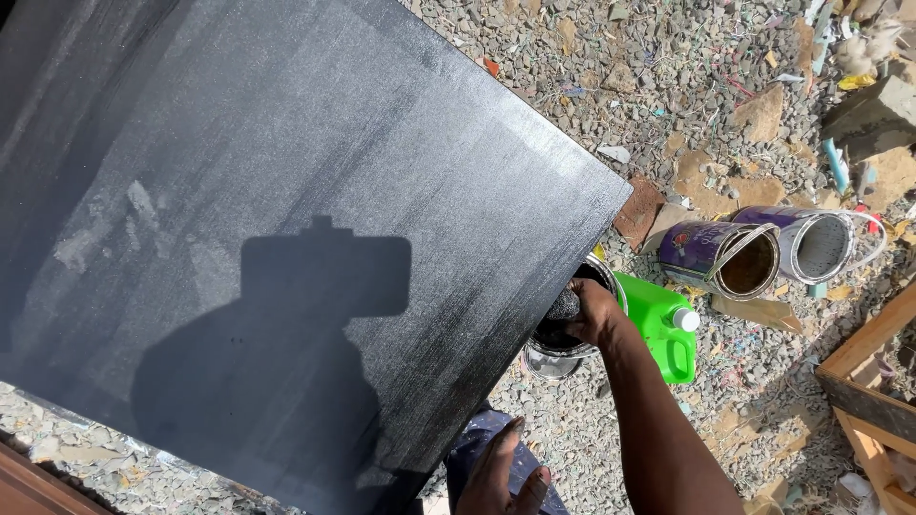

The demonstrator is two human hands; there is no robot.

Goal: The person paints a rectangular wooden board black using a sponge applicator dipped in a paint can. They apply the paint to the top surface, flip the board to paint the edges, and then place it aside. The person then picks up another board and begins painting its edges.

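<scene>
A large board [286, 219] painted black fills the left and middle of the head view. My right hand [590, 310] reaches down past its right edge and grips a black paint-soaked roller or sponge [563, 307] at the mouth of an open paint can [572, 329] standing on the gravel. My left hand [501, 467] hangs low near the bottom edge, fingers apart, holding nothing, over blue trousers [477, 448]. The shadow of my head falls across the board.
A green plastic jug [658, 329] with a white cap lies beside the can. Two empty purple paint cans [763, 250] lie on their sides to the right. Wooden frames [873, 381] stand at the far right. Gravel, stones and litter cover the ground.
</scene>
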